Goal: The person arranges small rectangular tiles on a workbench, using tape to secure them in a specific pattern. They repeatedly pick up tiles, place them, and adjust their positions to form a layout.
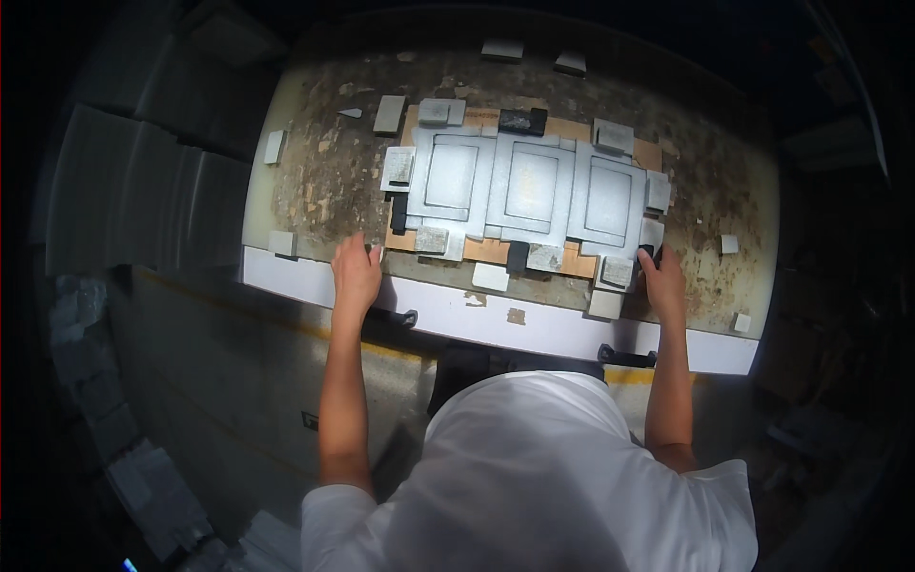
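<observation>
Nearest of all is your white shirt [534, 458], with your bare forearms reaching past it to the worktop [319, 195]. Two black handles [626, 356] stand at the worktop's pale front face, one toward each side of your body.

Your left hand [356, 274] rests at the near edge, left of the middle, fingers side by side and bent; whether they close on anything, you cannot tell from here. Your right hand [664, 284] is farther right by the same edge, thumb and fingers spread beside a small black piece [647, 254]; whether they grip it is unclear.

Along the near edge sit a white block [491, 276] near the middle, a cream block [605, 304] right of it and a pale block [282, 243] by the near left corner.

Beyond these, in the middle of the worktop and between your hands, lies the grey-white panel [533, 187] with three framed sections, flat over brown cardboard [486, 250]. Grey-white blocks [432, 240] ring its border, with a black block [522, 121] on its far side.

Past it, two pale blocks [502, 50] lie toward the far edge, and a small pointed white piece [352, 112] lies toward the far left corner.
</observation>
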Tool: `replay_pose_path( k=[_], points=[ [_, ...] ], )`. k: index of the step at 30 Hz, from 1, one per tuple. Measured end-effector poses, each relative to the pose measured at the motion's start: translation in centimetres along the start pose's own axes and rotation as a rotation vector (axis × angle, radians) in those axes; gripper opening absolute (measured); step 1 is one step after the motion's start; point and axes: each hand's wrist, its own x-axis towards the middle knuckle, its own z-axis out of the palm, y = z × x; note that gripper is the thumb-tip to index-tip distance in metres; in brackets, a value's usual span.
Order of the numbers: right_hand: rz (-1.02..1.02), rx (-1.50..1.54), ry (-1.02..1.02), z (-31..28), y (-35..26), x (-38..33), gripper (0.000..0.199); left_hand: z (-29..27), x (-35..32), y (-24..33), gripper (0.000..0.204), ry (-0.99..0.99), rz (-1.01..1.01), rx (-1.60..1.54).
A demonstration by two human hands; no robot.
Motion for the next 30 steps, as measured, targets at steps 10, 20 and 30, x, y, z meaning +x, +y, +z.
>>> replay_pose_path(
  k=[10,20,30],
  points=[
    [0.136,0.102,0.170,2.8,3.5,1.6,0.044,3.0,8.1,0.4,0.028,-0.095,0.052,-0.148],
    [0.126,0.226,0.244,3.0,3.4,1.3,0.041,2.5,11.1,-0.8,0.031,-0.164,0.115,-0.186],
    [0.072,0.245,0.294,3.5,3.9,0.8,0.040,3.1,8.3,-1.1,0.023,-0.291,0.140,-0.204]
  ],
)
